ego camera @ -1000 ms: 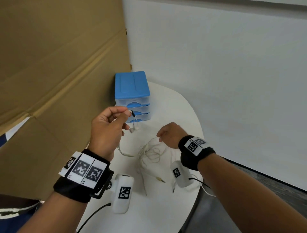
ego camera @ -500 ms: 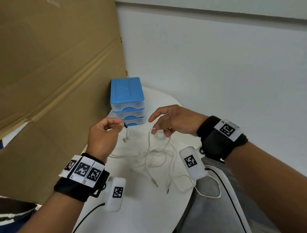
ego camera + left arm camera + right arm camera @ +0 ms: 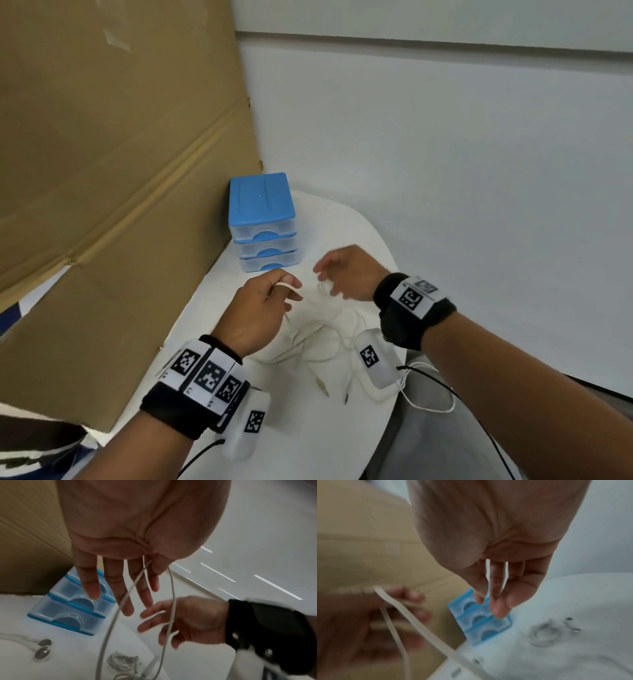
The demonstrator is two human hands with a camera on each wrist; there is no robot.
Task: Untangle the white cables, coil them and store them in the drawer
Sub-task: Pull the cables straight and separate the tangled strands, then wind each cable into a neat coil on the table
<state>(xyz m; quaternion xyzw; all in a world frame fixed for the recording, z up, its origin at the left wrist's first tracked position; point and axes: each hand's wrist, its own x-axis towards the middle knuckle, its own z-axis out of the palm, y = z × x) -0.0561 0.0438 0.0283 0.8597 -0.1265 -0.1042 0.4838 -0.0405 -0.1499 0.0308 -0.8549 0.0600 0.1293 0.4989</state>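
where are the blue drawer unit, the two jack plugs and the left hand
blue drawer unit (image 3: 262, 197), head view, on its lid
jack plugs (image 3: 323, 388), head view, on the gold plug
left hand (image 3: 253, 313), head view, back of hand

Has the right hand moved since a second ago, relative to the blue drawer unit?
Yes. The right hand was low over the tangled cables; it has risen toward the blue drawer unit, now level with its bottom drawer.
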